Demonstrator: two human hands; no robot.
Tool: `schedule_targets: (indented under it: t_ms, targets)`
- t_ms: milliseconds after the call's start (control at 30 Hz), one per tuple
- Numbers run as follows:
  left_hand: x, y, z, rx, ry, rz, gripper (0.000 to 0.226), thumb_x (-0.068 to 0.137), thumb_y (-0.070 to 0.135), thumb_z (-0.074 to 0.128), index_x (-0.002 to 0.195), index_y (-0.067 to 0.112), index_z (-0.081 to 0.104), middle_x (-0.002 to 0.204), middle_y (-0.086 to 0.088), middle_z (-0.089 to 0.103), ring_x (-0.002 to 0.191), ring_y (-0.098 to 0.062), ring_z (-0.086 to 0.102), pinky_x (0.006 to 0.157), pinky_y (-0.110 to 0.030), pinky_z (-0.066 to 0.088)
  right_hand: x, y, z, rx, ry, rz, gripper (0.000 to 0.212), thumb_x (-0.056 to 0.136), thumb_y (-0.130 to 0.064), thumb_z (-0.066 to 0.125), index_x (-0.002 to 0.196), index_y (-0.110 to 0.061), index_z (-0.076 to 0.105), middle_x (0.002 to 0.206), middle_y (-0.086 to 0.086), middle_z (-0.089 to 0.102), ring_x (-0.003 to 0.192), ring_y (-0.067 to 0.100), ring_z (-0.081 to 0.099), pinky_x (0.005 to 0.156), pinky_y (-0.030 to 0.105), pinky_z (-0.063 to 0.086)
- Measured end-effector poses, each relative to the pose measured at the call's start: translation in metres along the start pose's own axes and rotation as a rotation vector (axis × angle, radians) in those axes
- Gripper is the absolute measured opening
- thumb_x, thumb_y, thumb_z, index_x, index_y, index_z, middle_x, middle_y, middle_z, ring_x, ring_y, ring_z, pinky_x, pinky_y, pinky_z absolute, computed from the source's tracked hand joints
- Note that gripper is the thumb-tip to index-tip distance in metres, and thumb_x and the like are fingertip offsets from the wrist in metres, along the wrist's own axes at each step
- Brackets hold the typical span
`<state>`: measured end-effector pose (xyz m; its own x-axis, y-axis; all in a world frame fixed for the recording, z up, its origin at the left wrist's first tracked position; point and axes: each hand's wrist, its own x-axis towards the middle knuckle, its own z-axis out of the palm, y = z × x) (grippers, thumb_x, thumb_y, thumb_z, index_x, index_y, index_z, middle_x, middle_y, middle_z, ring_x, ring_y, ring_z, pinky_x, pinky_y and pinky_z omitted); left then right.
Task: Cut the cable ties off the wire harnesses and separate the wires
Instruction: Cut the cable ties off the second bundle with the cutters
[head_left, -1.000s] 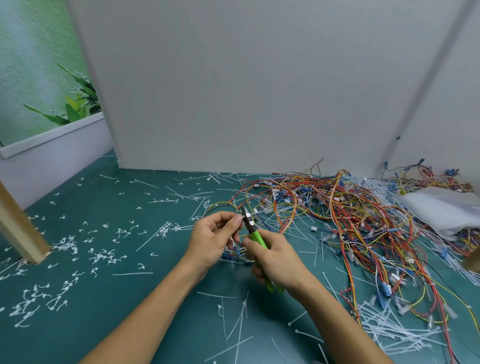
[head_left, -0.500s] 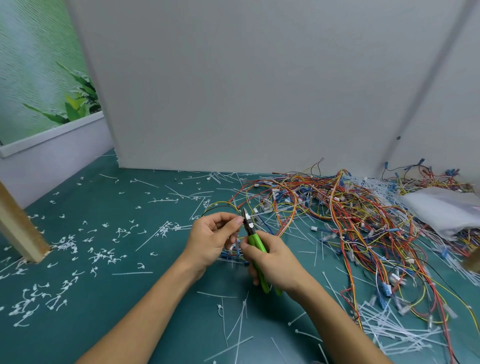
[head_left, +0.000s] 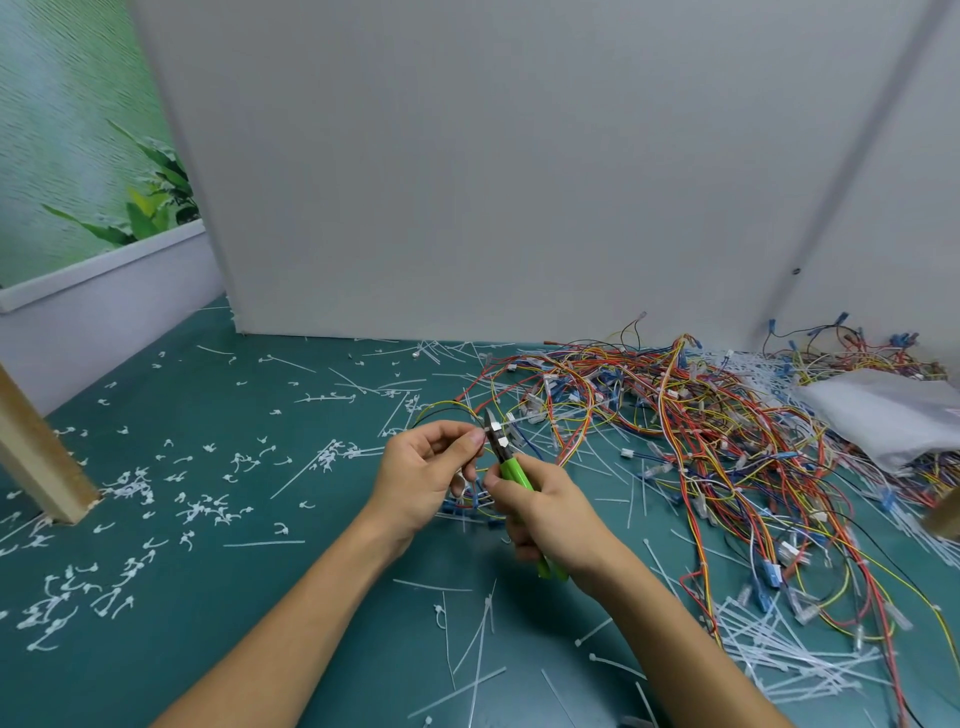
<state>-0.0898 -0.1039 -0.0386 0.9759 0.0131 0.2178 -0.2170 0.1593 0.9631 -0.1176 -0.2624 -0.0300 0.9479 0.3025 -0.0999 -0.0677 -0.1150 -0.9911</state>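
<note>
My left hand (head_left: 423, 475) pinches a small wire harness (head_left: 467, 506) between thumb and fingers, just above the green mat. Blue and yellow wires of it hang below the hand. My right hand (head_left: 548, 512) grips green-handled cutters (head_left: 511, 470). Their metal jaws point up and left and meet the harness at my left fingertips, where a white cable tie shows. A big tangle of red, yellow, blue and orange wires (head_left: 701, 431) spreads over the mat to the right.
Cut white tie pieces (head_left: 208, 512) litter the mat at left, and long tie strips (head_left: 779, 654) lie at lower right. A white bag (head_left: 893, 415) rests on the wires at far right. A wooden post (head_left: 39, 457) stands at left, a white panel (head_left: 467, 182) behind.
Both hands have stayed almost in place. The cutters' jaws have kept to the harness at my left fingertips, with only a slight shift of the right hand.
</note>
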Motion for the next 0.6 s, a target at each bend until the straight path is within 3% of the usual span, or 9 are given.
schedule_targets:
  t_ms: [300,500,600]
  targets:
    - [0.0007,-0.0011,-0.0018,0.014,-0.002,0.001,0.009,0.092,0.008,0.067,0.09,0.001,0.071,0.057,-0.008,0.054,0.05,-0.015,0.046,0.047,-0.024,0.041,-0.0049,-0.0053,-0.0011,0.003,-0.066,0.012,0.011,0.09,-0.024,0.063,0.091,-0.017,0.055,0.06,-0.006,0.042,0.048,0.013,0.033,0.047,0.024,0.033]
    - [0.0016,-0.0018,-0.0042,0.022,-0.004,0.002,0.007,0.089,0.009,0.07,0.088,0.003,0.073,0.057,-0.006,0.056,0.049,-0.014,0.047,0.047,-0.023,0.041,-0.0041,-0.0027,-0.0001,-0.085,-0.071,-0.034,0.007,0.099,-0.017,0.061,0.099,-0.012,0.057,0.074,0.009,0.049,0.058,0.022,0.051,0.058,0.039,0.05]
    - [0.0016,-0.0018,-0.005,0.018,-0.006,0.0,0.009,0.089,0.01,0.07,0.088,0.002,0.073,0.057,-0.006,0.056,0.049,-0.013,0.046,0.047,-0.022,0.041,-0.0027,0.0006,-0.0003,-0.106,-0.055,-0.047,0.011,0.1,-0.023,0.06,0.095,-0.013,0.056,0.072,0.009,0.049,0.057,0.025,0.052,0.056,0.039,0.051]
